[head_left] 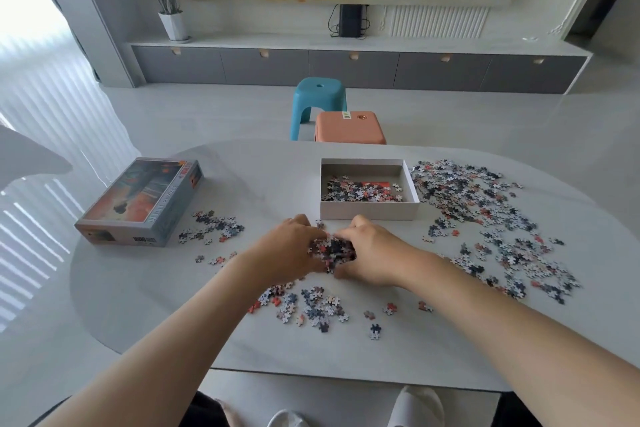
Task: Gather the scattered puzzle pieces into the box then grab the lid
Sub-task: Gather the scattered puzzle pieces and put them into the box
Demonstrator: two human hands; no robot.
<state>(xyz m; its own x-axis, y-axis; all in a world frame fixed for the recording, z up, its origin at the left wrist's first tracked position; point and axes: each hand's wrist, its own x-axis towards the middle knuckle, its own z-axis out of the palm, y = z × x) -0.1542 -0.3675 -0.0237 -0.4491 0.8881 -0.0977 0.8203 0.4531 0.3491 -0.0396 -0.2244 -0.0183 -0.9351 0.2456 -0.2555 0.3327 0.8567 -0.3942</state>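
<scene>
A white open box [369, 211] stands at the table's middle with a layer of puzzle pieces inside. Just in front of it, my left hand [289, 248] and my right hand [372, 253] cup a heap of puzzle pieces [332, 250] between them, fingers curled round it from both sides. The printed lid [142, 201] lies picture side up at the far left. Loose pieces lie scattered in a big spread [485, 218] to the right, a small cluster [213, 225] near the lid, and another patch [311, 305] below my hands.
The table [138, 305] is pale and oval, its near edge by my knees. Beyond its far edge stand a blue stool [318, 97] and an orange stool [349, 126]. A low grey cabinet and a potted plant line the back wall.
</scene>
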